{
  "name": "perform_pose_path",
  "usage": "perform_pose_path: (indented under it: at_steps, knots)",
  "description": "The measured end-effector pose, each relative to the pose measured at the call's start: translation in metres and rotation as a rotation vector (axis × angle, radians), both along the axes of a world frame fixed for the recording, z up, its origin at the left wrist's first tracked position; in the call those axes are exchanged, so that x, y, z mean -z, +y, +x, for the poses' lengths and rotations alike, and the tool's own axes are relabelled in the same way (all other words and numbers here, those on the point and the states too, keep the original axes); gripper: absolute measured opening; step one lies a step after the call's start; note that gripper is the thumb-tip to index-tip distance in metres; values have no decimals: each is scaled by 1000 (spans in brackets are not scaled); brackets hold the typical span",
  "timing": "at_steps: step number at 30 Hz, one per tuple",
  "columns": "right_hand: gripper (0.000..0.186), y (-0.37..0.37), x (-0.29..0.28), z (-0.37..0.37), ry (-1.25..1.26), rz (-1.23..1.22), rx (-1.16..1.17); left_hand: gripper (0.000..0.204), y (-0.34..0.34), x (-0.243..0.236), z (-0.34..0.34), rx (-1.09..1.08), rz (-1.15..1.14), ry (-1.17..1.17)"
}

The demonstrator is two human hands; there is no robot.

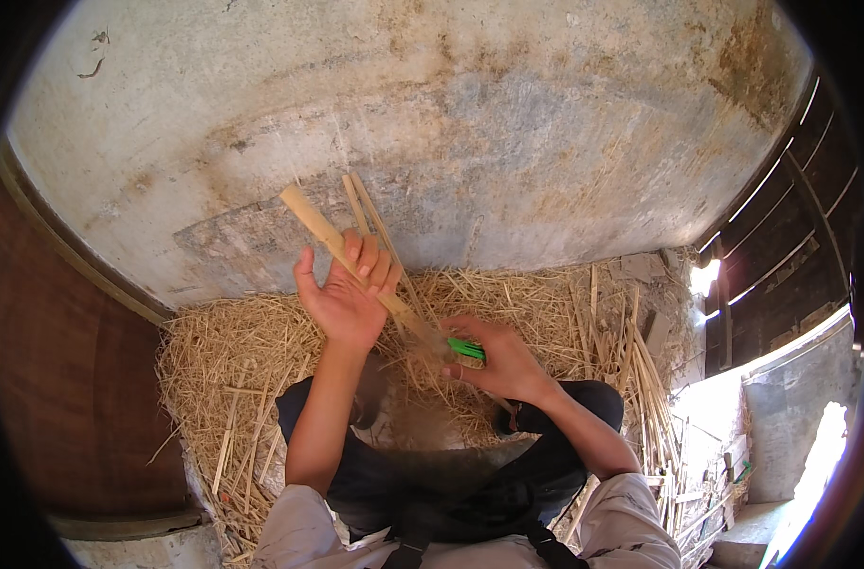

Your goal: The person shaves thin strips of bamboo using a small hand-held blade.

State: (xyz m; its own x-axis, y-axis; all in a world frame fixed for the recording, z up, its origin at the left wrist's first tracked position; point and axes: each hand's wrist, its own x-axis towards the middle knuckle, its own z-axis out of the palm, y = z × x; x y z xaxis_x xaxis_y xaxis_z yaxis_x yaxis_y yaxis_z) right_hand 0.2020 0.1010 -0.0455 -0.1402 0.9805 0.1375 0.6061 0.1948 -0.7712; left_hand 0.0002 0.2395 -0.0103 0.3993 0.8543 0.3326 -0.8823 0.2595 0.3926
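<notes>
Two bare hands are being held up above a bed of straw (261,351), and a pale bamboo stick (330,242) is being worked between them. The stick is being gripped by the left hand (345,299), palm turned toward the camera: the fingers (367,261) are being curled loosely around the shaft from the far side, while the thumb (304,275) is being kept out to the left, apart from the wood. The stick is being held slanted, its blunt end pointing up and left against the stained plaster wall (508,123), its lower end running down and right to the right hand (498,358). Two thinner bamboo strips (367,213) are being fanned out just beside the stick, rising from the same grasp. A green-handled tool (467,349) is being clasped in the right hand, the fingers pressed together and folded over it; the blade itself is being hidden by the hand and by blur, so how it meets the stick cannot be told. A ring is being worn on one finger of that hand. Below the hands, dark trousers (451,474) and bent knees are being seen, and loose fibres are being scattered across the lap. More cut bamboo lengths (645,389) are being kept on the straw at the right, near a dark slatted door (783,218).
</notes>
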Motion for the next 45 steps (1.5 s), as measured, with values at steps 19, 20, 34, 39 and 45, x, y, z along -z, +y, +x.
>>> perform_pose_path:
  at_steps: [19, 20, 34, 39, 45]
  knots:
    - [43, 4, 13, 1, 160, 63, -27, 56, -3, 0, 12, -274, 317, 750]
    - [43, 4, 14, 2, 190, 93, -26, 57, -4, 1, 13, -256, 328, 824]
    - [49, 8, 5, 17, -60, 274, 268, 46, -2, 7, 15, -949, 545, 948]
    - [56, 11, -12, 37, -229, 402, 426, 42, 0, 8, -6, -1506, 821, 972]
    - [58, 9, -17, 49, -322, 420, 492, 39, -28, 4, 7, -1444, 983, 1322]
